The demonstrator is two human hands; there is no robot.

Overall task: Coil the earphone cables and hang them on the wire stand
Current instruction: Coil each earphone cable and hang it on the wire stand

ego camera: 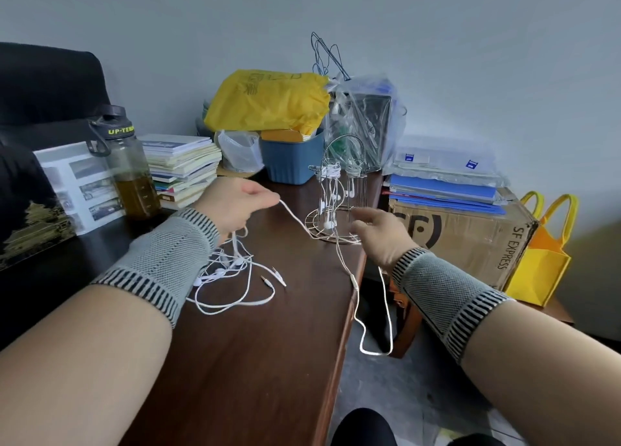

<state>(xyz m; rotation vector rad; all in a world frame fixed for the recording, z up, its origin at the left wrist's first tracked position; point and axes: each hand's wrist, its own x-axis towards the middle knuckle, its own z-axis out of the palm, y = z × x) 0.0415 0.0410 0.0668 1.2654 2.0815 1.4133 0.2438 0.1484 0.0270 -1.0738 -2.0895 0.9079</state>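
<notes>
Pinched in the left hand (238,204), a white cable (351,274) runs taut toward the stand (336,190), passes in front of its base ring, then drops over the desk (268,345) edge and hangs in a loose loop below; the inline remote sits on this hanging run. Right hand (379,234), beside the stand base, has relaxed, spread fingers; whether it touches the cable cannot be told. From under the left hand more white strands fall to a tangle (228,274) of earphones on the desk, nearer the viewer than the stand, with two plugs lying free at its edge. Several coiled sets already hang from the stand's upper hooks, earbuds dangling. Judged handling: the cable is very light, limp and thin, holds no shape, snags readily on the tangle and on the wire frame, and is likely weakest at plug and remote joints. It is best taken along the plain cord, near one end, and wound round the fingers. Behind the stand: a blue bin (289,160).
</notes>
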